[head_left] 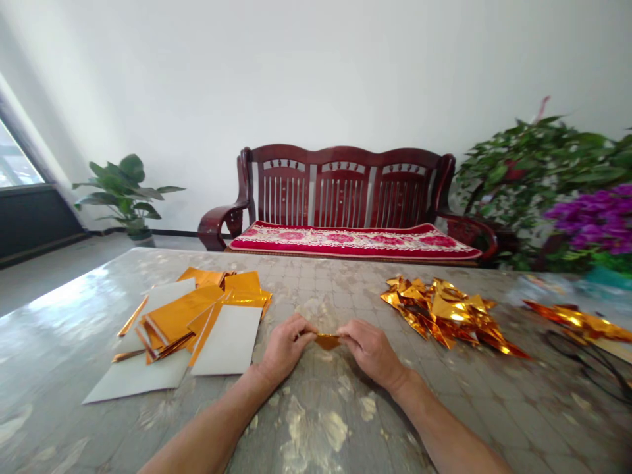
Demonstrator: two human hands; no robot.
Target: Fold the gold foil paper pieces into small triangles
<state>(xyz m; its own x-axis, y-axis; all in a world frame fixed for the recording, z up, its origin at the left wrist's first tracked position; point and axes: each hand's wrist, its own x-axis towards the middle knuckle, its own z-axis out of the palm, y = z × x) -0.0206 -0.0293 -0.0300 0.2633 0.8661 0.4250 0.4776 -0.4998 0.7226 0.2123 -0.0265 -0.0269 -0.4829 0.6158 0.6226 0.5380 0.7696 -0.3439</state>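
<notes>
A small folded piece of gold foil paper is stretched between my two hands above the middle of the table. My left hand pinches its left end, and my right hand pinches its right end. To the left lies a loose pile of flat gold paper sheets with white-grey sheets among and under them. On the right is a heap of shiny folded gold foil pieces.
The patterned table spans the foreground. At its right edge lie more gold foil, black-framed glasses or a cable and clear plastic. Beyond stand a red wooden bench, a potted plant and purple flowers.
</notes>
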